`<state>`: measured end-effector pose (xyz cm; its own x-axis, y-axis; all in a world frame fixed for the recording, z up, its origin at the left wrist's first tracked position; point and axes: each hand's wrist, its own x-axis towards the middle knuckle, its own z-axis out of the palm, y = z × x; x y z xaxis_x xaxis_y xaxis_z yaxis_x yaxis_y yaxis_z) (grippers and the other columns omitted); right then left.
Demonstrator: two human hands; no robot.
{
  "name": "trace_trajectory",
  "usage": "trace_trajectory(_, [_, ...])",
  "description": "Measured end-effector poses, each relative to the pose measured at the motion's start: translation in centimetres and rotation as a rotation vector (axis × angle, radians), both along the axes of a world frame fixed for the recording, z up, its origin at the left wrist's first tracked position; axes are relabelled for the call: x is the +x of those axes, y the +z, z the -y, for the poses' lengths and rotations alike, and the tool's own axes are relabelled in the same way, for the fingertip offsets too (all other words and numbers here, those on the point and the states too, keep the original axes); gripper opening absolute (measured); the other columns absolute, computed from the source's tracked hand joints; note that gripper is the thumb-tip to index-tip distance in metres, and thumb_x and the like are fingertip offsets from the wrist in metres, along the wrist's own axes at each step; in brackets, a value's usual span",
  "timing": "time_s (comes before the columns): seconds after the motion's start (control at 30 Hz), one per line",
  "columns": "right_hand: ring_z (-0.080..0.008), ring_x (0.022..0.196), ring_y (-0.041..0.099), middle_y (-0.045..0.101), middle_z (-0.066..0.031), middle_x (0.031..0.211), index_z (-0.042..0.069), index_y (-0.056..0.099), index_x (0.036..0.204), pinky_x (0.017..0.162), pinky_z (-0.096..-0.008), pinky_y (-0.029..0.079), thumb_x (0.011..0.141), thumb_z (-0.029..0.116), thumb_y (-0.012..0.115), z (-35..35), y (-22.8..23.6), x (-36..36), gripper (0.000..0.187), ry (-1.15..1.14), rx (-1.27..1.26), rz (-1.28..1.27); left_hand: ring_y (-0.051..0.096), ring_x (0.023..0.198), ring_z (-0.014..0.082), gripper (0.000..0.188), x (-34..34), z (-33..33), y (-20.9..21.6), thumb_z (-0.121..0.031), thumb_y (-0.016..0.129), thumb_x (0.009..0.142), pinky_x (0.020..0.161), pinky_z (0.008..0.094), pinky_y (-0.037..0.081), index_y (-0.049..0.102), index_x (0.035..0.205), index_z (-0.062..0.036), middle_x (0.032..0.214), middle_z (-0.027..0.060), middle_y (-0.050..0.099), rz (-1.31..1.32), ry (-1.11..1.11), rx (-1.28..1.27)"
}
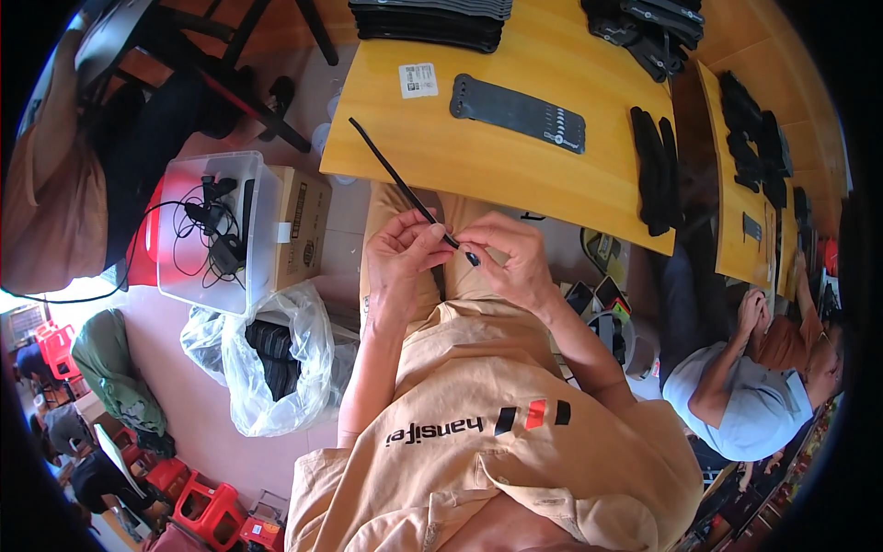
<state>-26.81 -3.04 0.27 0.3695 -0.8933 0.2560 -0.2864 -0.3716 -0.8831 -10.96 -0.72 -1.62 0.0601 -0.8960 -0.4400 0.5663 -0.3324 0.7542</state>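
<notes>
A long, thin black strip (382,161) slants up and to the left, just off the near edge of the yellow table (552,189). My left hand (402,253) pinches it partway along. My right hand (508,259) has closed its thumb and fingers on the lower end, where a small black tip pokes out. Both hands are held over my lap, close together. Beyond them on the table lies a flat dark grey strap (515,112) with holes and light markings. A white label (418,80) is beside it.
Stacked black straps (430,20) and folded black pieces (653,170) lie on the table. Left of me stand a clear bin (170,244) of cables, a cardboard box (303,225) and a plastic bag (244,396). People sit at left and right (731,405).
</notes>
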Motion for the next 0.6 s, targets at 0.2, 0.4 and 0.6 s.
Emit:
trace_trajectory(0.2, [-0.0227, 0.069, 0.062, 0.062, -0.0116, 0.079, -0.001, 0.064, 0.084, 0.06, -0.0286, 0.049, 0.071, -0.007, 0.064, 0.06, 0.65, -0.26, 0.015, 0.039, -0.053, -0.042, 0.065, 0.07, 0.0151, 0.03, -0.23, -0.2, 0.11, -0.004, 0.066, 0.08, 0.062, 0.024, 0.056, 0.055, 0.106, 0.0054, 0.087, 0.0136, 0.066, 0.036, -0.005, -0.015])
trace_trajectory(0.4, [-0.0258, 0.063, 0.058, 0.058, -0.0095, 0.075, 0.0, 0.061, 0.081, 0.055, -0.0331, 0.048, 0.07, -0.003, 0.065, -0.03, 0.57, 0.01, 0.012, 0.028, -0.235, -0.139, 0.062, 0.068, 0.0109, 0.027, -0.53, -0.12, 0.4, -0.003, 0.068, 0.078, 0.061, 0.0221, 0.054, 0.057, 0.101, 0.0047, 0.081, 0.0087, 0.064, 0.075, 0.01, -0.043])
trace_trajectory(0.6, [-0.0268, 0.064, 0.057, 0.056, -0.0086, 0.077, 0.002, 0.059, 0.082, 0.055, -0.0349, 0.048, 0.069, -0.002, 0.064, -0.4, 0.65, 0.24, 0.014, -0.032, -0.251, -0.205, 0.061, 0.069, 0.0114, 0.025, -0.96, 0.22, 0.51, -0.003, 0.068, 0.078, 0.062, 0.0227, 0.054, 0.056, 0.098, 0.0049, 0.081, 0.0093, 0.063, 0.094, 0.024, -0.044])
